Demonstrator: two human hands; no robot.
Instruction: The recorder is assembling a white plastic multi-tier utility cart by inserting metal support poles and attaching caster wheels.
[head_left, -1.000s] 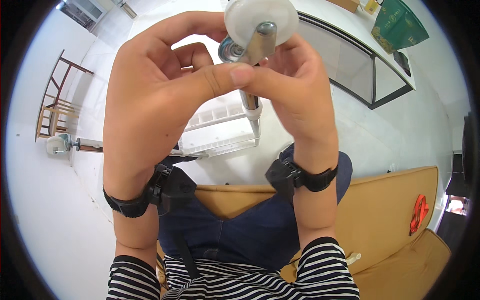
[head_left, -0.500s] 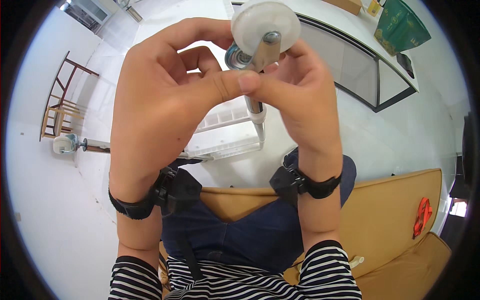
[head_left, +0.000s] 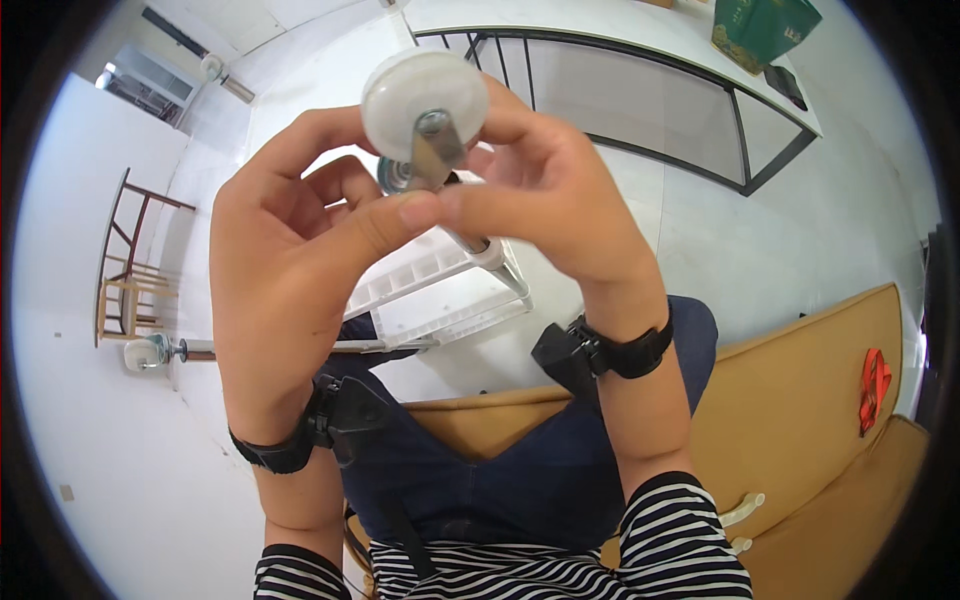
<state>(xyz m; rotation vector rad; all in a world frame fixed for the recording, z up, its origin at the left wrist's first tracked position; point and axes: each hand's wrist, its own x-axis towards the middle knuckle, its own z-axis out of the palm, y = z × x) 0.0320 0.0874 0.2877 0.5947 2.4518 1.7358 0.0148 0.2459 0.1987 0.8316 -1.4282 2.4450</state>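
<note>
— Up in front of the seated person, raised above the lap, what is that pale round thing?

— A white caster wheel (head_left: pixel 425 100), with a metal bracket (head_left: pixel 437 160) running down across its face and a bolt at the hub. It is held well above the floor, between both hands.

— How is the left hand placed?

— The left hand (head_left: pixel 300 260) is curled in from the left, thumb stretched across to the right so its tip presses against the bracket just under the wheel. Its fingers are bent behind the wheel, closed on the part.

— And the right hand?

— The right hand (head_left: pixel 545 200) comes in from the other side, fingers wrapped over the upper edge of the wheel and thumb meeting the left thumb at the bracket. Both hands are clamped on the caster; neither is open.

— Anything below them?

— A white plastic rack (head_left: pixel 440 290) lies on the floor just beyond the knees, partly hidden by the hands. Each wrist carries a black strap (head_left: pixel 620 350). The person wears dark blue trousers and a striped top, and sits on a tan cushion (head_left: pixel 800 400).

— And further off?

— A second white caster on a metal rod (head_left: pixel 160 350) lies on the floor to the left, well apart from the hands. A wooden chair (head_left: pixel 130 270) stands beyond it, and a dark-framed glass table (head_left: pixel 640 90) stands at upper right with a green box (head_left: pixel 765 30) on top.
</note>
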